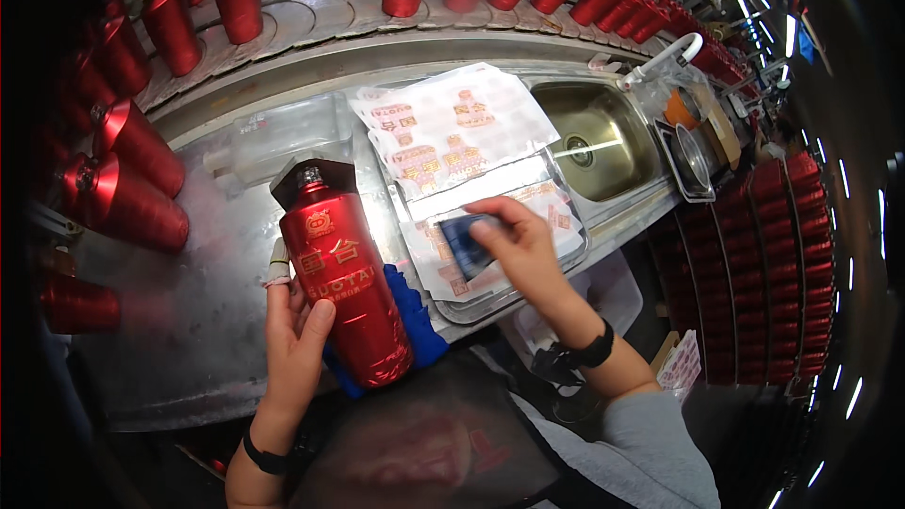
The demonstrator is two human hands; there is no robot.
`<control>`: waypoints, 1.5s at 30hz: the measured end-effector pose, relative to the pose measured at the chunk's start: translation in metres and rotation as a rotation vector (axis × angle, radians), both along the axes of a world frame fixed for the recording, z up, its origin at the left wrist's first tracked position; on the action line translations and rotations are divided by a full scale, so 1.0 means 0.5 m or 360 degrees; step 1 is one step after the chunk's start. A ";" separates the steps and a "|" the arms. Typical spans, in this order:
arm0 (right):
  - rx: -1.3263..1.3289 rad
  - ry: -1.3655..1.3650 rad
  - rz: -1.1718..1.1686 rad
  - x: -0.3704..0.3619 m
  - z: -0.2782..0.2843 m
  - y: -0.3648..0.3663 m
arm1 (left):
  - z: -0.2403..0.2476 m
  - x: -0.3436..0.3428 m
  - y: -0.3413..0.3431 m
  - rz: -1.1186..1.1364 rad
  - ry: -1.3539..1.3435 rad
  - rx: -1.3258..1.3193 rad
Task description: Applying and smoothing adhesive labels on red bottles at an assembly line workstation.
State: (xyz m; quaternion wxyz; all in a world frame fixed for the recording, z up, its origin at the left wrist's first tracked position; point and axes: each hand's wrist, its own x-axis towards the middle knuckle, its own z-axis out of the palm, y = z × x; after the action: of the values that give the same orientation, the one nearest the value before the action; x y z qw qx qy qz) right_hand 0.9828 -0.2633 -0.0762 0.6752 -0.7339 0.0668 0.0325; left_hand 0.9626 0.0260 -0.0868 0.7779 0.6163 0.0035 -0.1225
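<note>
My left hand (294, 335) is closed around the lower left side of a shiny red bottle (344, 292) with gold lettering and an emblem. One of its fingers wears a pale wrap. The bottle leans back with its neck up against a dark angular support (341, 176); a blue cloth (411, 316) lies beside and under it. Between the thumb and fingers of my right hand (521, 243) is a small flat dark-blue piece (462, 247), whose exact kind I cannot tell. That hand hovers over printed decal sheets (462, 127) on a metal tray (577, 254).
A metal sink (613, 155) with a white faucet (665, 58) sits beyond the tray. Several red bottles (139, 146) stand at the left and along the curved conveyor (302, 24). A clear plastic container (292, 127) lies behind the bottle. Stacked red bottles (754, 273) fill the right side.
</note>
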 end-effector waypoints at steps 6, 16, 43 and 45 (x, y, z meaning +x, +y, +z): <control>-0.1552 0.0333 -0.0586 -0.019 -0.046 -0.258 | 0.001 0.000 0.001 -0.0001 -0.0005 -0.0013; -0.2030 0.0221 -0.0701 -0.025 -0.081 -0.309 | -0.003 0.003 0.001 0.0003 -0.0006 0.0031; -0.1350 -0.1258 0.1339 0.039 0.136 0.216 | -0.001 -0.048 0.022 -0.0230 -0.0284 0.0447; -0.1308 -0.1202 0.1283 0.032 0.130 0.208 | 0.000 -0.048 0.015 -0.0195 -0.0444 0.0550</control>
State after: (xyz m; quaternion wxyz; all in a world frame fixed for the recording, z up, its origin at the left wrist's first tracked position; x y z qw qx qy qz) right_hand 0.9990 -0.1592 -0.0111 0.2544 -0.8589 -0.4444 -0.0048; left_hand 0.9386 0.0333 -0.0868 0.6448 0.7505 -0.1206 -0.0806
